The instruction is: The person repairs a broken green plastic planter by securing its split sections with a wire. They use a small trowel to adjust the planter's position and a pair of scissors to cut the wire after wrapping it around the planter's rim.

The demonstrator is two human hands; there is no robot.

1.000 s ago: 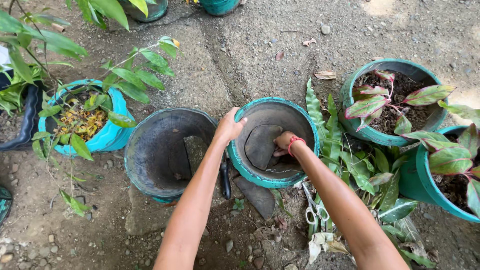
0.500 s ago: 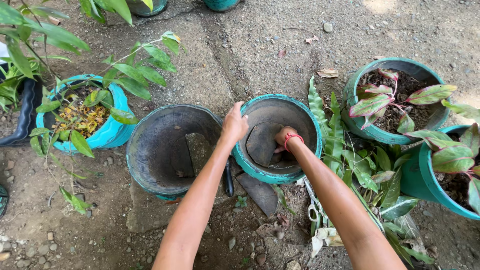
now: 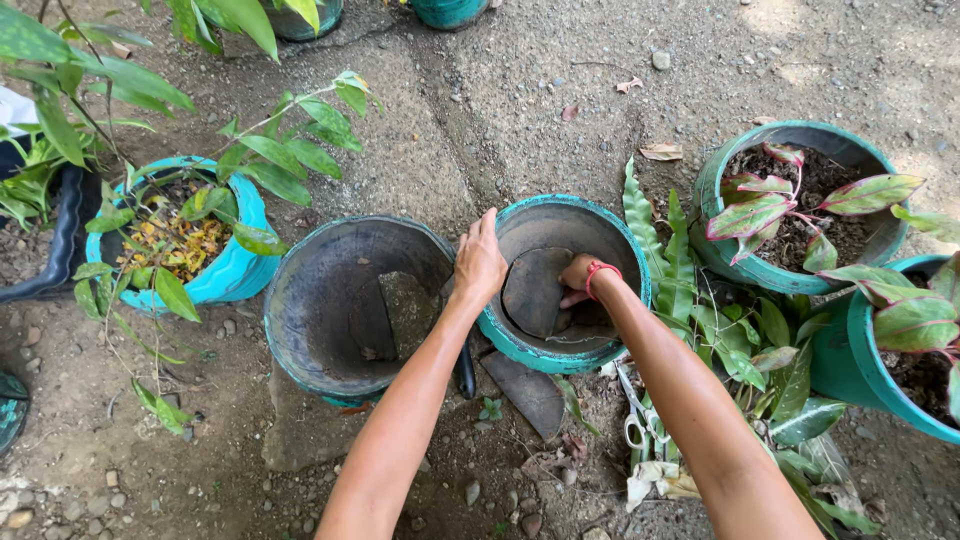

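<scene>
My left hand (image 3: 480, 262) grips the near left rim of an empty teal pot (image 3: 610, 225). My right hand (image 3: 578, 280), with a red band on the wrist, reaches inside that pot and presses on a flat dark shard (image 3: 535, 290) lying on the pot's bottom. Its fingers are partly hidden behind the shard. Left of this pot stands a second empty teal pot (image 3: 300, 290) with flat dark shards (image 3: 400, 312) on its bottom.
Another dark shard (image 3: 530, 392) and scissors (image 3: 634, 420) lie on the dirt by the pot. Teal pots with red-green plants (image 3: 800, 215) stand at right, a leafy fern (image 3: 700, 290) between them. A bright blue pot with a green plant (image 3: 190, 240) stands at left.
The view has shifted slightly. My right hand has pushed a little deeper into the pot against the shard; my left hand stays on the rim.
</scene>
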